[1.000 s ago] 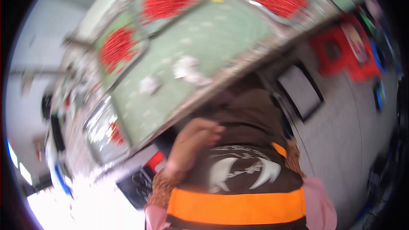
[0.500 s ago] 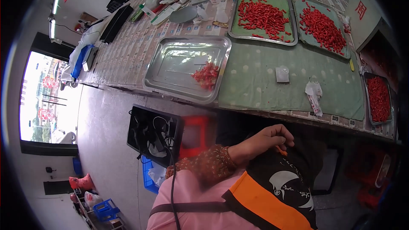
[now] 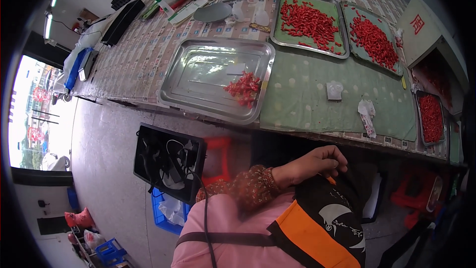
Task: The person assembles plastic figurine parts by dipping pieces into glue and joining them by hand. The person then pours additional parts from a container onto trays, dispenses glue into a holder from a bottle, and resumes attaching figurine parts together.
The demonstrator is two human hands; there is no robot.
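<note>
Crumpled white paper-like strip [image 3: 367,118], in the head view, lies on the pale green cloth [image 3: 297,97] close to the worktop's front edge. Its long axis runs back to front, the near end slanting a little to the right and tapering. A square white packet [image 3: 334,90] sits just to its left, well apart from it.

From where I stand, the left hand [image 3: 313,165] is the only one I can see. It hangs at the lap over the dark apron with an orange band [image 3: 315,235]; I can't tell whether it touches the fabric. The grip is loose, fingers half curled around nothing that I can make out, so it looks to me like a hand at rest.

On the patterned worktop [image 3: 134,72], a shiny steel tray [image 3: 196,82] carries a small cluster of red pieces [image 3: 244,89] in its near right corner. Behind the cloth, a green-lined steel tray [image 3: 307,49] holds many more; the raised rims presumably keep them from rolling off.
</note>
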